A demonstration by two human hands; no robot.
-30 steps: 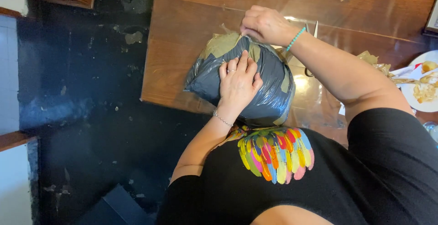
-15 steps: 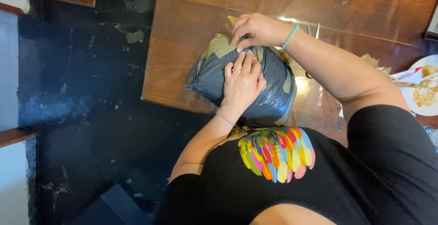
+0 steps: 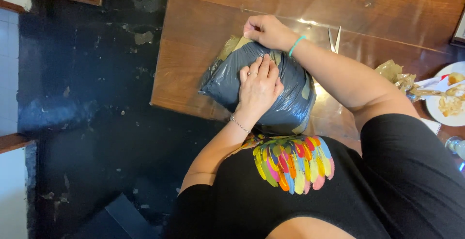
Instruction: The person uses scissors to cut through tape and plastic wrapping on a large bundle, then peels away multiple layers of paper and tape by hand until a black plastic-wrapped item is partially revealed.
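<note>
Person stands at the near edge of a wood table (image 3: 203,21), leaning over a dark grey plastic parcel (image 3: 290,98) patched w/ strips of brownish tape (image 3: 231,47). Parcel sits on the table's near left corner, right against the person's front.

Left hand (image 3: 259,86) lies flat on top of the parcel, palm down, fingers close together & pointing to the far side; ring on one finger, thin bracelet at the wrist. It presses, grips nothing.

Right hand (image 3: 264,29) is at the parcel's far top edge, fingers curled in & bunched at the tape there. Can't tell if they pinch the tape or just push it down. Teal bead bracelet on that wrist.

Scissors (image 3: 334,39) lie on the table just beyond the right forearm, blades a bit apart. Crumpled tape scrap (image 3: 397,76) sits further right, near a white plate (image 3: 438,108) w/ food at the frame edge. Floor (image 3: 87,98) left of the table is dark, worn.
</note>
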